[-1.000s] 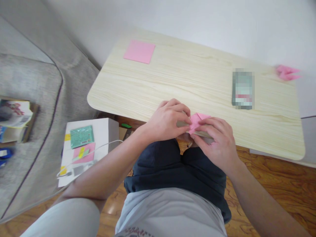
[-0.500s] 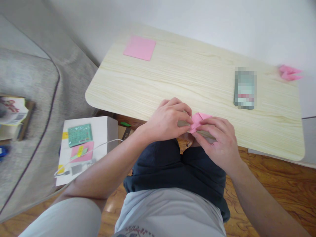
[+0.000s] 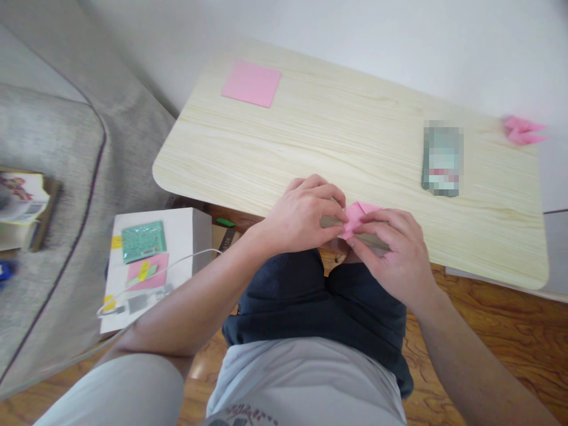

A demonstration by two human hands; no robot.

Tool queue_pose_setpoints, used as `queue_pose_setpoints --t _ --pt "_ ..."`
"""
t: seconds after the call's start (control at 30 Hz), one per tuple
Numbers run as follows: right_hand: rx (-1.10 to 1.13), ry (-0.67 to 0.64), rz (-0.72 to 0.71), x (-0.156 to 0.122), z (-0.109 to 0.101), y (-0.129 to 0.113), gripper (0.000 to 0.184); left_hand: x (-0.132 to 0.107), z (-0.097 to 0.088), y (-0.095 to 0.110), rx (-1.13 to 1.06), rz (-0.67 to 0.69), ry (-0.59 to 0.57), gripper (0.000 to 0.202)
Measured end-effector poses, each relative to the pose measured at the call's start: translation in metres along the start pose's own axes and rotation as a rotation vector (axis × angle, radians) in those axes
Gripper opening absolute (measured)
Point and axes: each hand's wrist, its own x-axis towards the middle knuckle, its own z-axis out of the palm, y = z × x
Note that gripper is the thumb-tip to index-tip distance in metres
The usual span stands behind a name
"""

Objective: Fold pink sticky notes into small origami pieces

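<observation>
Folded pink paper (image 3: 353, 216) at the table's (image 3: 337, 142) 6 o'clock edge: likely light, thin, easily creased or torn, so best pinched by its folded edges. Left hand (image 3: 306, 214) pinches its 9 o'clock side, right hand (image 3: 394, 248) its 4 o'clock; underside layers hidden, can't tell. Pink square (image 3: 251, 83) at 11, pixelated item (image 3: 442, 158) at 2.

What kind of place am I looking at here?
Probably a room in a home, perhaps a living room: what looks like a grey fabric sofa on the left, a wood-patterned floor, and a light wood-grain table by a white wall.
</observation>
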Motion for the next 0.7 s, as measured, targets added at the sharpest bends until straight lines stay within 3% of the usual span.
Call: queue_pose_setpoints --t 0.27,0.7 --pt "-0.011 -0.005 -0.009 0.001 0.000 0.002 0.007 0.000 0.000 0.001 -0.005 -0.008 -0.002 0.011" --pt "-0.065 0.100 -0.017 -0.012 0.014 -0.010 0.013 0.000 0.000 0.003 0.009 -0.022 -0.006 0.011"
